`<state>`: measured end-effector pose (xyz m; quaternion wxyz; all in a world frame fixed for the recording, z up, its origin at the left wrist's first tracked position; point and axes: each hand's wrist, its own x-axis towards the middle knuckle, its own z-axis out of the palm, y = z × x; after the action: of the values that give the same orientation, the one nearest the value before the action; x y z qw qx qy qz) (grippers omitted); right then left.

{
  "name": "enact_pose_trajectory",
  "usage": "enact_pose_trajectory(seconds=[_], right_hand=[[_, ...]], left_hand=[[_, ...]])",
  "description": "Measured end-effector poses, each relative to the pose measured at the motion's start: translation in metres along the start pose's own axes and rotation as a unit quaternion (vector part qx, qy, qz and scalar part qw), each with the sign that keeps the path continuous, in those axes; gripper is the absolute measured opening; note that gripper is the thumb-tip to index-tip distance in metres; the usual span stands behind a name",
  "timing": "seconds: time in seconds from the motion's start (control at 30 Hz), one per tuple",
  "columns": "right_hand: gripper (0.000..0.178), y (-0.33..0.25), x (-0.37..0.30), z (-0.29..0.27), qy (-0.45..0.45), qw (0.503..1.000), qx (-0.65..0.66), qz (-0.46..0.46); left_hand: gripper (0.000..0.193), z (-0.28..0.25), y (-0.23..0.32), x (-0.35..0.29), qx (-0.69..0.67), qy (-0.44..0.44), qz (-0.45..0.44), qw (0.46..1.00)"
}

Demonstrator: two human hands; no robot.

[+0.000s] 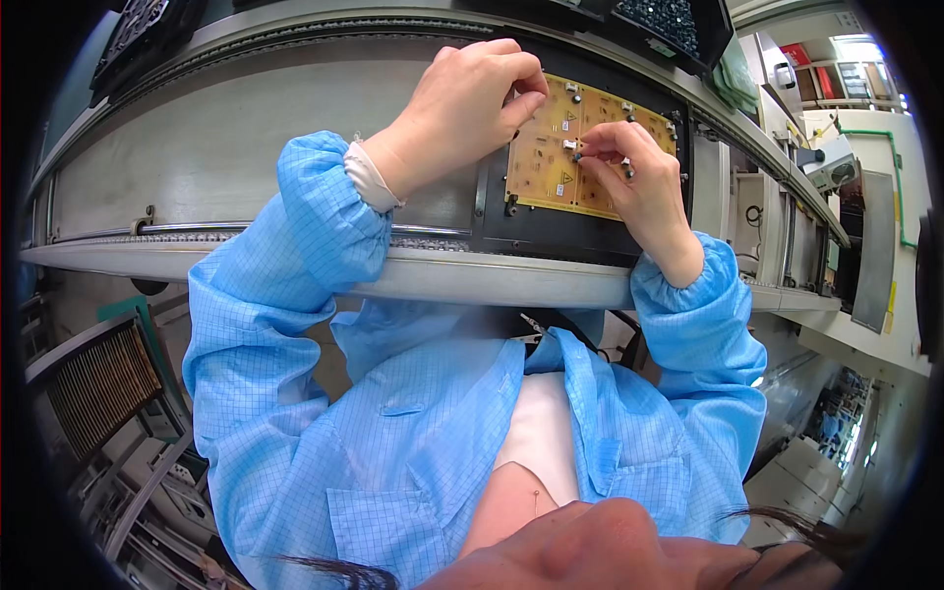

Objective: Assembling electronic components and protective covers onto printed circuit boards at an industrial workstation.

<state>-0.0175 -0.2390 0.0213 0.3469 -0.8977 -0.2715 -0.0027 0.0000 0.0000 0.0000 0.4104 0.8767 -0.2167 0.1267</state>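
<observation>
The right hand (639, 177) reaches in over the lower right of the yellow board (539, 187) and points to the upper left. Its thumb and forefinger are together on a small dark part (577, 157), near the board's middle, just beside a white part (570, 145). The left hand (467, 98) is held over the board's left edge, near the upper left corner, with wrist arched and fingers bent downward. Its thumb and forefinger come close to each other; I cannot tell if they hold something. The board lies in a black carrier (590, 234), whose lower edge is near the metal rail (492, 282). Both forearms, in blue sleeves (688, 334), pass over this rail.
</observation>
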Motion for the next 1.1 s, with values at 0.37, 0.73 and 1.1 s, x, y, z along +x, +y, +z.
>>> enact_pose_trajectory(seconds=[0.37, 0.73, 1.1], right_hand=[[0.028, -0.016, 0.014, -0.001, -0.025, 0.971, -0.17, -0.164], [0.028, -0.024, 0.014, -0.015, 0.0, 0.962, -0.189, -0.196], [0.065, 0.183, 0.076, -0.174, 0.194, 0.887, -0.391, 0.153]], left_hand=[[0.012, -0.011, -0.006, 0.0, 0.021, -0.003, 0.022, 1.0], [0.011, -0.028, -0.001, 0.004, 0.025, -0.008, 0.038, 0.999], [0.015, -0.019, 0.03, 0.016, -0.034, 0.064, -0.008, 0.997]])
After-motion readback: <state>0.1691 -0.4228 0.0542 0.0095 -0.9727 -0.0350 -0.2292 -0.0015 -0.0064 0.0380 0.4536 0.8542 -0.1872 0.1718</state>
